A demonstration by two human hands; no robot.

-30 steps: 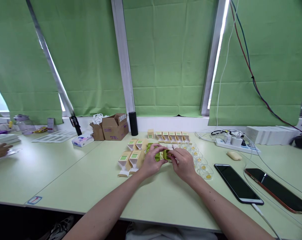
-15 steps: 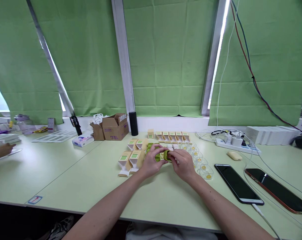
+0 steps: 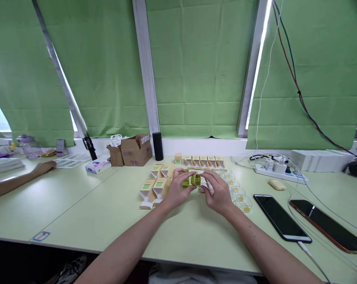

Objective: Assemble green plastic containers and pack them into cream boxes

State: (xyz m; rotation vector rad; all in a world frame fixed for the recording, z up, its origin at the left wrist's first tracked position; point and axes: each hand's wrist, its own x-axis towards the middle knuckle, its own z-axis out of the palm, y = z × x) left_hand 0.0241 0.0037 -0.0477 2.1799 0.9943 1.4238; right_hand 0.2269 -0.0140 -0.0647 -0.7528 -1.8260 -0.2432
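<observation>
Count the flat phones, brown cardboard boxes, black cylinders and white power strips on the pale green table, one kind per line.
Dark-screened flat phones: 2
Brown open cardboard boxes: 2
Black upright cylinder: 1
White power strip: 1
Total: 6

The little part is bright green. The small boxes are tan with green squares on top. The clear cups have yellow dots inside. The table is pale green.
</observation>
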